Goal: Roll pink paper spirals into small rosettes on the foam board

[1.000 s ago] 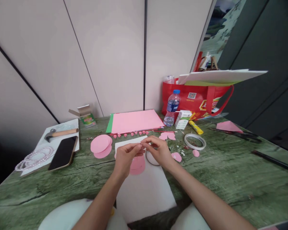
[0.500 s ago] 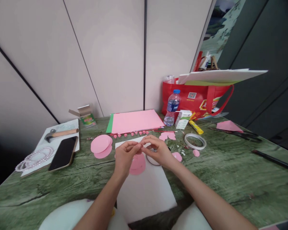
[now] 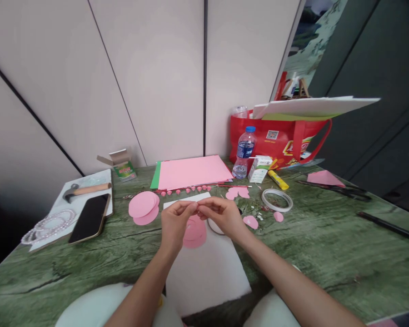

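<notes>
My left hand and my right hand meet at the fingertips above a white board. Both are closed in a pinch. Between the fingertips there may be a tiny pink bit, too small and covered to name. Just below my fingers, pink paper discs lie on the white board, partly hidden by my left hand. A round whitish thing with a dark rim shows under my right hand. Small pink rolled paper pieces stand in a row behind the hands.
Left are pink circles, a phone, a hammer and beads. Behind lie pink sheets. To the right are a tape roll, a glue stick, a bottle, scissors and a red bag.
My right hand has turned slightly, its fingers now lower and closer against the left fingertips. My left hand has barely shifted. Objects on the table stay in place.
</notes>
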Tool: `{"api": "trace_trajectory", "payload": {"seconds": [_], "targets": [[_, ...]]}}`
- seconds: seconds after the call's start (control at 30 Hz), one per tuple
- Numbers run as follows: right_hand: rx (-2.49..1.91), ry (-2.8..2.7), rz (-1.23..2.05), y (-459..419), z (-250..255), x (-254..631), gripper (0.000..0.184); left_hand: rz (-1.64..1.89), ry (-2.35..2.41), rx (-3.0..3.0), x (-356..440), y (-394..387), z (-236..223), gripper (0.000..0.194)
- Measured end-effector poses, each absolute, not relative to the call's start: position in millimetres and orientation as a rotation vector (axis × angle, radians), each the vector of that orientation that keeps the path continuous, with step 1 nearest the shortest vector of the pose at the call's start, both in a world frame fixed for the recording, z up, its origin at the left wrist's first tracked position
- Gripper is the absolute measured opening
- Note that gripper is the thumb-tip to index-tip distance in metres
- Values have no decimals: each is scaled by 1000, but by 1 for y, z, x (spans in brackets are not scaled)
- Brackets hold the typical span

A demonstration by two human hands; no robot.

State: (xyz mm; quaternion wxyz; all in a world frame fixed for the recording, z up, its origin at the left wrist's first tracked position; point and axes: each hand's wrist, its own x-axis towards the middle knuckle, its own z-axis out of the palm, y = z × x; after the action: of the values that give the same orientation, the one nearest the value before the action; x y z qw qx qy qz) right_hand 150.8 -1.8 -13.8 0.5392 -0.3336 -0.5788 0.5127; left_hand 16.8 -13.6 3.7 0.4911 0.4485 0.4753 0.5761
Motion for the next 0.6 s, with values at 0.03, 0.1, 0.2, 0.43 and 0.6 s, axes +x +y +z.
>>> {"api": "trace_trajectory", "payload": {"seconds": [0.03,0.1,0.2,0.43,0.6], "targets": [[-790,-1346,1232,-3,-12,150,20,1414,1147,1083,17,-13,4,19],[-789,-1282,1250,-4,-10,149,21,1427,1138,1075,18,-14,4,19],[-775,-1188,1300,-5,-8,149,23,1420,1127,1079,18,-14,5,21],[-723,-1013,1496,-6,-9,148,24,1470,1160,1179,20,-16,9,17],[-692,-935,1583,-7,-10,147,24,1501,1216,1277,23,-18,10,17]]}}
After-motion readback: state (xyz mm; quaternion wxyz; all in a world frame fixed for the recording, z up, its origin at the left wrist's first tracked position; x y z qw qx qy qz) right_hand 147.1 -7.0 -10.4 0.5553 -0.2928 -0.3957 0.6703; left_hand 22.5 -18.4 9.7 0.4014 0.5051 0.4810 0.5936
